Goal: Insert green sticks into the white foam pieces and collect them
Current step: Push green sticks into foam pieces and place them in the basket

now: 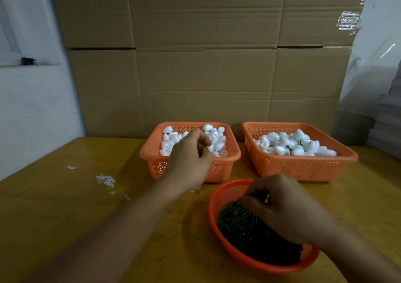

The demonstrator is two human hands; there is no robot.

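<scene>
My left hand [191,154] reaches into the left basket [152,152], fingers curled down among the plain foam pieces [217,140]; whether it already pinches one I cannot tell, since the fingertips are hidden. My right hand [280,206] dips into the round basket [213,206] of green sticks [238,224], fingers bunched at the pile, probably on a stick, though that too is hidden. The right basket [303,167] holds a heap of foam with a bit of green showing, so I judge those are finished ones. Plenty of plain foam and sticks remain; I take it the work is well under way but far from done.
</scene>
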